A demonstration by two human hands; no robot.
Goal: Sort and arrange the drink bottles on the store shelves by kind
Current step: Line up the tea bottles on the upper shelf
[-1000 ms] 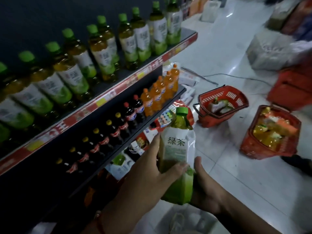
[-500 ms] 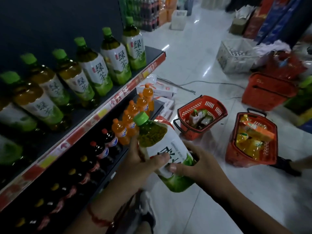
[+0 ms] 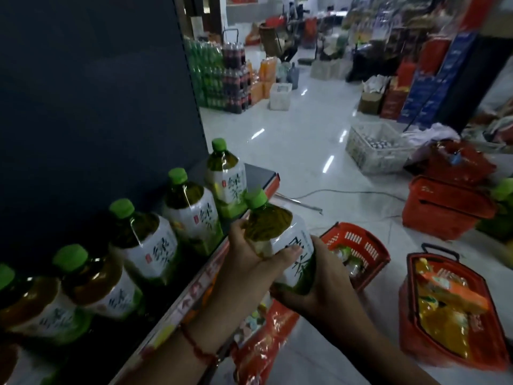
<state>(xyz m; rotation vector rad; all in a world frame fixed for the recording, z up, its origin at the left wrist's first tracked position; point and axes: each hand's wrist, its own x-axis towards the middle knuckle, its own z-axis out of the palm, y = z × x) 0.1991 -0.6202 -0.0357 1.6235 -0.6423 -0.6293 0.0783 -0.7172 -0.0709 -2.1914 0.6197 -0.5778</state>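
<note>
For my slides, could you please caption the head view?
Both hands, left hand and right hand, hold green tea bottle beside shelf.

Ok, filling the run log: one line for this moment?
phase: shelving | held: green tea bottle | left hand: gripping | right hand: gripping base | target: shelf row end

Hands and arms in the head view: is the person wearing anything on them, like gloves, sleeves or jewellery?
Both are bare: no gloves on the left hand or the right hand, and no sleeves on the parts of the forearms in view. The only thing worn is a thin red cord bracelet round the left wrist. No rings or watch can be made out on the fingers or wrists, though the picture is dim.
</note>
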